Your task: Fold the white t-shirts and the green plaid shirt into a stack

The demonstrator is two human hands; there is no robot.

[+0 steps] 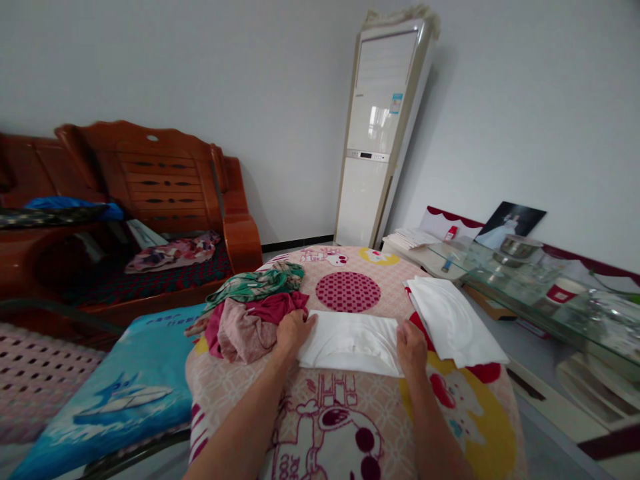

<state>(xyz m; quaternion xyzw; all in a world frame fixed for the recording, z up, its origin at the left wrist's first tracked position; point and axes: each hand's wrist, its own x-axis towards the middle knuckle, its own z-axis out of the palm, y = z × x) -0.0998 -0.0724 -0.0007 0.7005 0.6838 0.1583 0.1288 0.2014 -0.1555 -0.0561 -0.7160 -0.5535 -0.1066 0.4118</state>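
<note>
Two bare hands rest on one white garment point(353, 343), folded flat into an oblong on a printed tablecloth point(390, 400). The left hand point(295, 331) has its fingers bent and closed on the garment's left end; the right hand point(413, 347) is closed the same way on its right end. The garment lies between them, touching both, with its long sides running from hand to hand. One white bundle point(457, 320), also folded, lies beyond the right hand, near it but apart; how many pieces make it up cannot be told. One loose heap point(250, 327) sits just beside the left hand, showing three colours: patterned green, deep pink and dusty pink. To the left of the table are one blue cushion point(150, 360) and one carved wooden chair point(165, 160). One tall air conditioner point(370, 127) stands in the far corner. At the right, one glass shelf point(510, 288) bears one metal bowl point(520, 247) and one red-and-white cup point(560, 293), and one photo point(511, 223) leans behind it.
</note>
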